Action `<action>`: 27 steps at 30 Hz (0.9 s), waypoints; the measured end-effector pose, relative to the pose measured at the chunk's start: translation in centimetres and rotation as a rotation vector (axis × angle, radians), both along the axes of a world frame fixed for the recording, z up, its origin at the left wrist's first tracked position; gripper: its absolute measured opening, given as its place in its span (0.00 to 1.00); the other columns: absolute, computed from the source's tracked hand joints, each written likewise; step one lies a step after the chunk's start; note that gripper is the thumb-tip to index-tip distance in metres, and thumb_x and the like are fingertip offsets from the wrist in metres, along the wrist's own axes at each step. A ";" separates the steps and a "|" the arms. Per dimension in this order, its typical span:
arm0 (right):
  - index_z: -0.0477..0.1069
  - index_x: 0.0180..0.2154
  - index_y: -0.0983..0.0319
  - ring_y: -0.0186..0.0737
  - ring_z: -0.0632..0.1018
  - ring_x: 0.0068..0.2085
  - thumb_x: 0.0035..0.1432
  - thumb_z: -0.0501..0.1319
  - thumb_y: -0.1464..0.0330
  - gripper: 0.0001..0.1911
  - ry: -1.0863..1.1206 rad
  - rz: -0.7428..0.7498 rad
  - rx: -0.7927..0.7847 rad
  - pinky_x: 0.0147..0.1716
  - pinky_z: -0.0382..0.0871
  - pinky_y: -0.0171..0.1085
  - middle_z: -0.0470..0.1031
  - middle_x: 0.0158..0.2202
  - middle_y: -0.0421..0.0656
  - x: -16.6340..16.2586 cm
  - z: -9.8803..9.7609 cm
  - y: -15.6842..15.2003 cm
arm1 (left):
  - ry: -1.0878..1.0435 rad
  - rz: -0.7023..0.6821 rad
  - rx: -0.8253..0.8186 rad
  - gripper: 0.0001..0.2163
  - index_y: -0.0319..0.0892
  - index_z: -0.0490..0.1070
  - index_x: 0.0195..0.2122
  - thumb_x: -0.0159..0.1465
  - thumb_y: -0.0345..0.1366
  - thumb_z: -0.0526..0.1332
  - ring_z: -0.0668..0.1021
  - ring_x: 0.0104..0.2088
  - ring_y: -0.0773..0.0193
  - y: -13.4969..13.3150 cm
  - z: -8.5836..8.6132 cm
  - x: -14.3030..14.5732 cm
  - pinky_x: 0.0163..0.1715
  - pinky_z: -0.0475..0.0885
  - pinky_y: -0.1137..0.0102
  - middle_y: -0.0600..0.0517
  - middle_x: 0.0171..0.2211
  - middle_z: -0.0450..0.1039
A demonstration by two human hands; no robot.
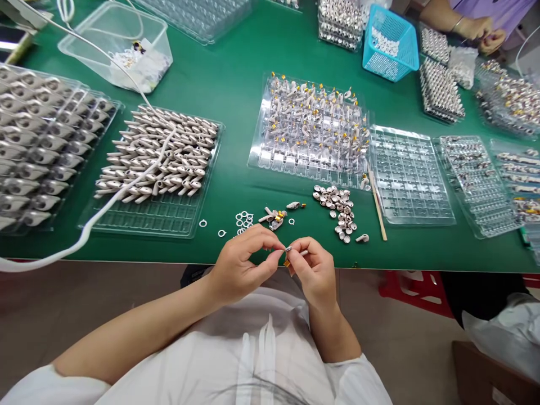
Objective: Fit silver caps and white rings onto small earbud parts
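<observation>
At the table's near edge my right hand (313,269) pinches a small grey earbud housing (288,249) with an orange flex tab (287,262) hanging below it. My left hand (250,260) meets it from the other side, thumb and forefinger closed at the round end. Whether a separate small part sits between the left fingertips is too small to tell. Just beyond lie several loose earbud housings (273,217) with orange tabs, and several white rings (243,219). A pile of round earbud caps (335,202) lies to the right, near a single stemmed housing (361,238).
A clear tray of tabbed earbud parts (312,126) stands ahead, a wooden stick (378,211) and an unfilled tray (411,174) to its right. Left are a tray of stemmed shells (160,152), crossed by a white cable (122,191), and a plastic tub (84,56). Another person's hands (483,35) work top right.
</observation>
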State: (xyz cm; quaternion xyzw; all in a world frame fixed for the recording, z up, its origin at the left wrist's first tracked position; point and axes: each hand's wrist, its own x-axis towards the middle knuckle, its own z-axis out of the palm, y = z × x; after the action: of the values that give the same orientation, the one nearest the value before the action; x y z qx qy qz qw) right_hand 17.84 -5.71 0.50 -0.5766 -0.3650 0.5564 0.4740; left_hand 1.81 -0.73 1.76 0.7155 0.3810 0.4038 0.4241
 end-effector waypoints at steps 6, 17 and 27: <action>0.69 0.30 0.61 0.29 0.67 0.21 0.57 0.63 0.62 0.09 -0.008 0.022 -0.019 0.19 0.60 0.30 0.68 0.21 0.36 0.2 -0.1 0.0 | 0.056 -0.022 0.072 0.04 0.40 0.71 0.32 0.63 0.26 0.59 0.75 0.32 0.65 0.2 0.0 -0.1 0.34 0.71 0.70 0.50 0.29 0.74; 0.70 0.30 0.62 0.28 0.66 0.19 0.56 0.66 0.61 0.11 0.177 0.078 -0.066 0.18 0.59 0.29 0.69 0.21 0.36 0.8 -1.0 0.0 | 0.070 -0.136 0.067 0.04 0.40 0.69 0.35 0.65 0.27 0.57 0.73 0.34 0.64 0.1 -0.6 -0.5 0.36 0.69 0.68 0.50 0.31 0.72; 0.70 0.29 0.62 0.27 0.65 0.18 0.53 0.67 0.59 0.14 0.231 0.134 -0.091 0.17 0.58 0.29 0.70 0.20 0.36 1.0 -1.1 0.1 | 0.058 -0.153 0.063 0.04 0.40 0.68 0.34 0.65 0.27 0.55 0.73 0.32 0.64 0.1 -0.2 -0.5 0.35 0.69 0.68 0.50 0.30 0.71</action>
State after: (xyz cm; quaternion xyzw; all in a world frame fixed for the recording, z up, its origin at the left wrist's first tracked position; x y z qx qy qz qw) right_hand 18.82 -5.62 -0.65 -0.5041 -0.3199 0.6654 0.4481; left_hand 1.28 -0.67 1.51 0.7668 0.3244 0.3613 0.4197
